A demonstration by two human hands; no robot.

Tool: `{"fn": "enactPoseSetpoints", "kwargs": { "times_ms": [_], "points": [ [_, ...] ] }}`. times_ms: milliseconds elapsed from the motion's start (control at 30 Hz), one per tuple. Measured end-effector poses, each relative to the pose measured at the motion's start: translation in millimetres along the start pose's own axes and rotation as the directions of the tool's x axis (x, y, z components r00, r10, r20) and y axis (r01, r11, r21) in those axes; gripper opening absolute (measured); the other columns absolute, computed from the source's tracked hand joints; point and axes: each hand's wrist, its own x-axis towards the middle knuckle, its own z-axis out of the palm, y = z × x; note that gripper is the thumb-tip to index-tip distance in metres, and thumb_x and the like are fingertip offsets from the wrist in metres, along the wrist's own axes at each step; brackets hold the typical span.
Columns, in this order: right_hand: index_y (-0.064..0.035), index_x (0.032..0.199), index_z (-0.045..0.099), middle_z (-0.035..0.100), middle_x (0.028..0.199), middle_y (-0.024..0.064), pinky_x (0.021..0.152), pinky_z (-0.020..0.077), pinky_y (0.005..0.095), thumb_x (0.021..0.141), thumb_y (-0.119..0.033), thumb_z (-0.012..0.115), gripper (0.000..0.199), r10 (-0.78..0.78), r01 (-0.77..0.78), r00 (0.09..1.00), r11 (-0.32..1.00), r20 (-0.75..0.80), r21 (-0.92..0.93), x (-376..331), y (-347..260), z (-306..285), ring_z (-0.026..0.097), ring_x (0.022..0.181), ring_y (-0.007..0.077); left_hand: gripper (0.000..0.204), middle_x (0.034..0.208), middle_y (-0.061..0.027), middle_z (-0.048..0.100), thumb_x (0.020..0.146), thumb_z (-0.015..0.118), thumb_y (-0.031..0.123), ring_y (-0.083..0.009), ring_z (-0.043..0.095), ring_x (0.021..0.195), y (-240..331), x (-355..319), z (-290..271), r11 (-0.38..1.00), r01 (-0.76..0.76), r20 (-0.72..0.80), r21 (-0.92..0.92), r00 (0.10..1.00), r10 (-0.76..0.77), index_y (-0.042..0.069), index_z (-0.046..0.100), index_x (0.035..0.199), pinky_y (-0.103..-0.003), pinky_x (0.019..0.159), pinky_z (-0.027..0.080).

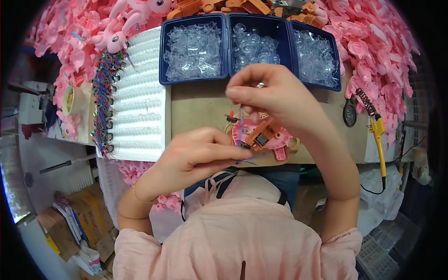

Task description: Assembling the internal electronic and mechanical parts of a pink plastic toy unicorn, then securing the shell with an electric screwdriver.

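Observation:
A pink plastic toy shell (280, 153) lies on the table in front of me, with an orange plastic housing (266, 133) set in it. My left hand (198, 151) is at the shell's left side, thumb and fingers pressed together near a small dark part; what they pinch is hidden. Blue wire ends (249, 162) stick out below those fingertips. Above the shell, my right hand (273, 91) is raised with its fingers closed. From it a thin bluish-purple wire (241, 126) runs down toward the shell. A small red piece (231, 114) shows beside the wire.
Three blue bins (226, 46) of clear plastic parts stand behind my hands. A white ribbed foam tray (140, 98) with bundled wired components (103, 102) is at left. Pink parts (373, 51) pile up on both sides. A yellow-handled soldering iron (379, 140) rests at right.

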Motion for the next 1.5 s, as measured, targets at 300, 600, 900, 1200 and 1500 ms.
{"fn": "enactPoseSetpoints", "kwargs": {
  "times_ms": [300, 600, 900, 1200, 1500],
  "points": [
    [0.0019, 0.102, 0.06, 0.061, 0.102, 0.0096, 0.077, 0.0447, 0.0251, 0.088, -0.009, 0.054, 0.019, -0.381, 0.075, 0.781, 0.844, -0.495, -0.531, -116, 45, -31, 0.057, 0.091, 0.014, 0.008, 0.081, -0.0076, 0.058, 0.071, 0.069, 0.003, -0.0184, 0.056, 0.073, -10, -13, -6, 0.928, 0.346, -0.314, 0.138, 0.904, -0.29, 0.002, 0.065, 0.078, -0.029, 0.064, 0.044],
    [-0.005, 0.126, 0.047, 0.053, 0.124, 0.011, 0.084, 0.0418, 0.0248, 0.091, -0.015, 0.053, 0.037, -0.42, 0.193, 0.141, 0.9, -0.896, -0.391, -205, 134, -169, 0.054, 0.104, 0.0162, 0.02, 0.081, -0.0049, 0.06, 0.069, 0.069, 0.004, -0.0228, 0.057, 0.075, -46, -9, 44, 0.891, -0.017, -0.206, 0.453, 0.971, 0.124, 0.007, 0.064, 0.088, -0.034, 0.067, 0.042],
    [-0.0002, 0.118, 0.055, 0.053, 0.121, 0.014, 0.083, 0.0472, 0.0271, 0.089, -0.01, 0.056, 0.031, -0.74, -0.37, 0.512, 0.268, -0.436, -0.89, -207, 81, -182, 0.057, 0.099, 0.0175, 0.02, 0.087, 0.0004, 0.063, 0.066, 0.07, 0.011, -0.0171, 0.058, 0.078, -71, -14, 77, 0.865, -0.165, -0.258, 0.474, 0.913, 0.316, 0.011, 0.064, 0.085, -0.03, 0.065, 0.041],
    [0.005, 0.134, 0.03, 0.046, 0.126, 0.0198, 0.095, 0.0417, 0.0366, 0.09, -0.027, 0.053, 0.058, -0.614, 0.38, 0.235, 0.772, -0.754, -0.51, -214, 108, -46, 0.051, 0.112, 0.0266, 0.018, 0.088, 0.0012, 0.063, 0.066, 0.069, 0.012, -0.0163, 0.055, 0.081, -62, -15, 96, 0.789, -0.112, -0.314, 0.604, 0.876, 0.365, 0.012, 0.064, 0.084, -0.03, 0.066, 0.04],
    [-0.0117, 0.133, 0.029, 0.046, 0.122, 0.0272, 0.087, 0.0453, 0.0402, 0.087, -0.033, 0.059, 0.059, -0.638, 0.457, 0.741, 0.708, -0.211, -0.538, -212, 120, 11, 0.054, 0.105, 0.0312, 0.005, 0.074, -0.0008, 0.056, 0.073, 0.066, 0.009, -0.0179, 0.047, 0.077, -56, -11, 92, 0.962, 0.176, -0.456, 0.211, 0.888, -0.063, 0.008, 0.065, 0.078, -0.031, 0.072, 0.035]
  ]
}}
